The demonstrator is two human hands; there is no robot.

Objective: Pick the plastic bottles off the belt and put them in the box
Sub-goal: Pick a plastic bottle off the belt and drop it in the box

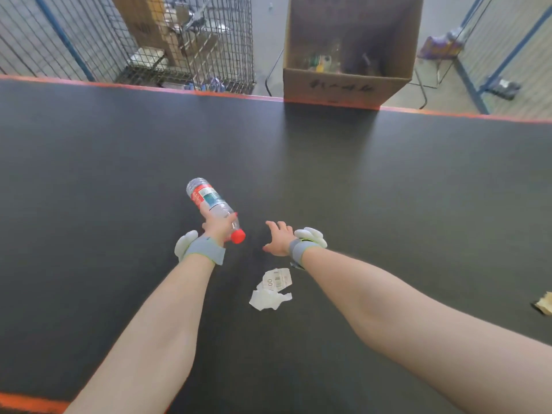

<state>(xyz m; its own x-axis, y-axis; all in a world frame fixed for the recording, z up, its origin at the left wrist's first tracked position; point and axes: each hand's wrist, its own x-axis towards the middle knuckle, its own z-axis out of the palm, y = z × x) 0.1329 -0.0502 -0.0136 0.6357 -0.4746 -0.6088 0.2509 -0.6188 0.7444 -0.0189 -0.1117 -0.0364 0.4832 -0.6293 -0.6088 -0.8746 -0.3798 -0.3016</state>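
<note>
Nearest the person, a crumpled white scrap of paper with a printed barcode (273, 289) lies on the wide black conveyor belt with orange edges (418, 189), between the two forearms, and a small tan scrap (545, 306) sits at the right margin; neither is a bottle, so both are probably left alone on purpose. Just beyond the paper, the left hand (216, 227) has its fingers wrapped round the neck end of a clear plastic water bottle with a red cap and a red-and-teal label (210, 204). The cap points back toward the person and the base points away and upward, so the bottle is off the belt, a hold that would suit carrying or tossing it base-first toward the far side. The right hand (279, 239) hovers over the belt close beside it with its fingers spread and relaxed, holding nothing; it seems free for balance or for a further pick. Each wrist wears a grey band with a white padded piece attached. No other bottle shows on the belt. Past the belt's far edge stands a tall open brown cardboard box (346, 88), well apart from the held bottle. Its shaded bottom holds what look like a few bottles and other containers, though the blur makes them hard to tell apart. To its left stands a wire mesh cage (185, 40) holding cardboard.
</note>
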